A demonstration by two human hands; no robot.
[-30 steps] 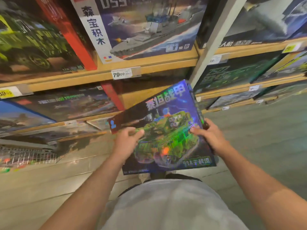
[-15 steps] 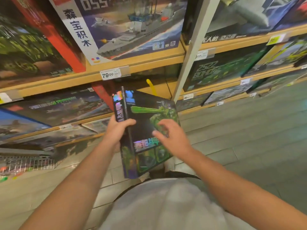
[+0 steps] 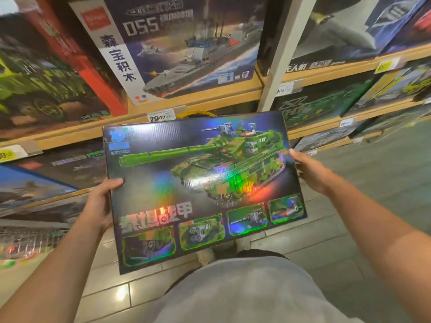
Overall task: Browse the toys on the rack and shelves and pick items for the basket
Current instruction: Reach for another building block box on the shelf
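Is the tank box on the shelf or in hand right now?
In hand: the tank box is off the shelf, its front facing up, gripped at its side edges by left hand and right hand.

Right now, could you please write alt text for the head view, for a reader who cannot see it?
A person's left hand and right hand hold a large holographic box picturing a green tank, face up, by its side edges. Behind it, wooden shelves carry other toy boxes, including a warship set above a 79.00 price tag.

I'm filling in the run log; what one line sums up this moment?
stage: inspecting | item: tank box face up | left hand grips left edge | right hand holds right edge | basket: not seen
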